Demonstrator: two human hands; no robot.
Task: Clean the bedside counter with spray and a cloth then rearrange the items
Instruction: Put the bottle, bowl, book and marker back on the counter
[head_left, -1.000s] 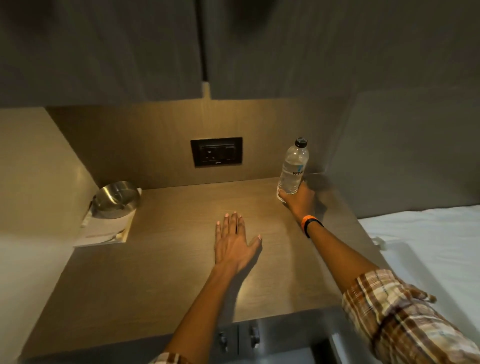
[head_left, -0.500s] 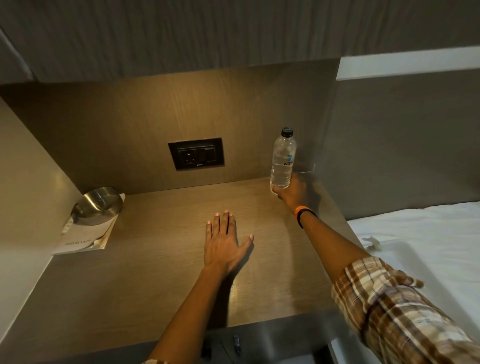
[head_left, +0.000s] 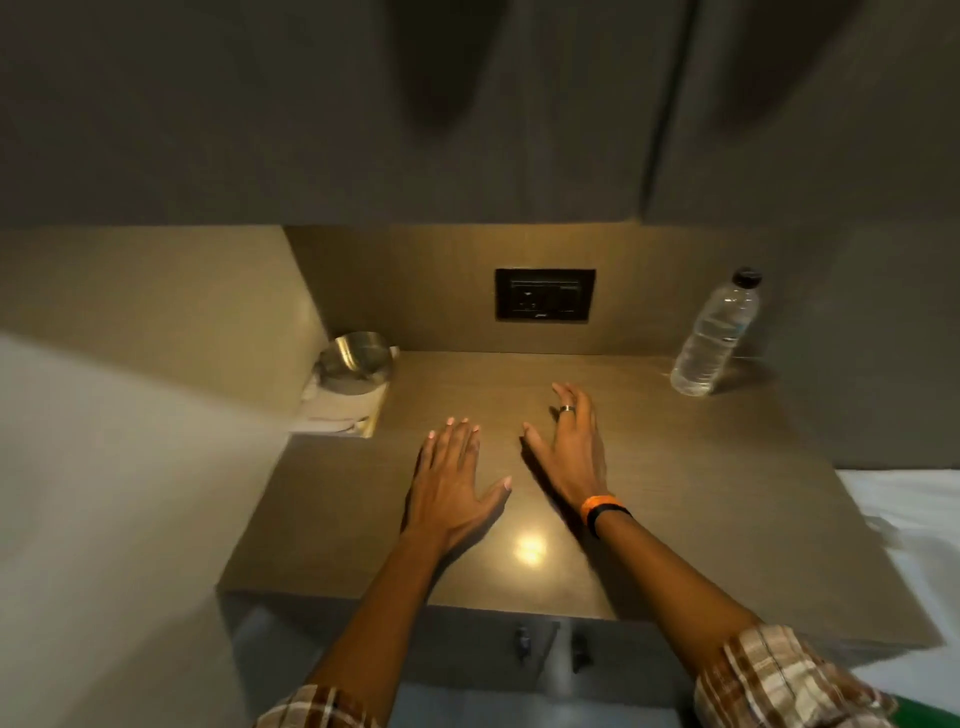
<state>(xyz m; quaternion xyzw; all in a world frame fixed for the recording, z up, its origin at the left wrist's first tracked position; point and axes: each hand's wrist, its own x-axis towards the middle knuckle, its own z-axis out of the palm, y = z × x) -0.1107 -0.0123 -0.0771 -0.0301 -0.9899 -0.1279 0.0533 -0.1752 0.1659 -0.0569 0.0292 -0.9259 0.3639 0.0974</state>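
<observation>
2 hands, left hand (head_left: 451, 486) and right hand (head_left: 569, 453), are laid flat, fingers spread and empty, on the bedside counter (head_left: 675, 493); water bottle (head_left: 716, 332) placed back right, steel bowl (head_left: 355, 361) back left; rearranging judged near done, final check required.

Dark overhead cabinets (head_left: 467, 104), black socket panel (head_left: 544, 295) on wood-grain back wall, white bed (head_left: 914, 519) at right.

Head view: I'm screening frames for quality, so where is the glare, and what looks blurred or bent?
Head view: a bright glare spot sits on the counter between the forearms; the left wall and bowl are smeared; the bottle leans from wide-angle distortion.
</observation>
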